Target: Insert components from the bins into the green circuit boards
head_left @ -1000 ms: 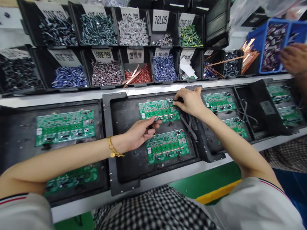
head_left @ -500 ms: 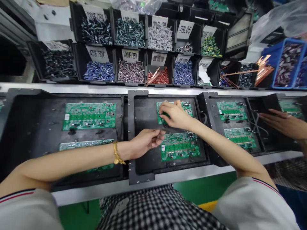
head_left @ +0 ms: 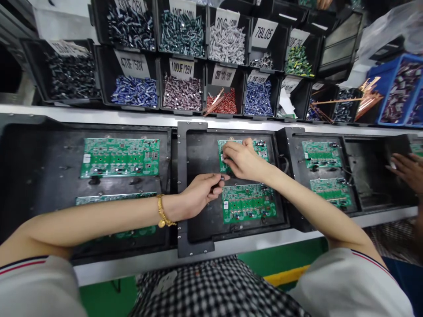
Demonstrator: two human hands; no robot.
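My left hand (head_left: 202, 194) hovers by the left edge of the middle tray's lower circuit board (head_left: 249, 203). Between its thumb and forefinger is a small dark electronic component (head_left: 222, 178); the other fingers curl beneath. My right hand (head_left: 243, 159) is bent down over the left part of the upper circuit board (head_left: 262, 152), its fingers pinched together close to the board's surface. Whatever they may hold is hidden. Both green boards lie flat in the black tray (head_left: 200, 220), one behind the other.
Labelled black bins (head_left: 183, 83) of loose components stand in rows behind the metal rail (head_left: 132, 115). The left tray (head_left: 39, 171) and the right tray (head_left: 294, 176) also hold boards. Copper-coloured strips (head_left: 366, 99) lie near a blue bin (head_left: 393, 88). At far right is another person's hand (head_left: 408, 169).
A dark component now shows at my left fingertips. My right hand stays over the upper board, almost unmoved. The other person's hand has shifted right. The view has tilted slightly.
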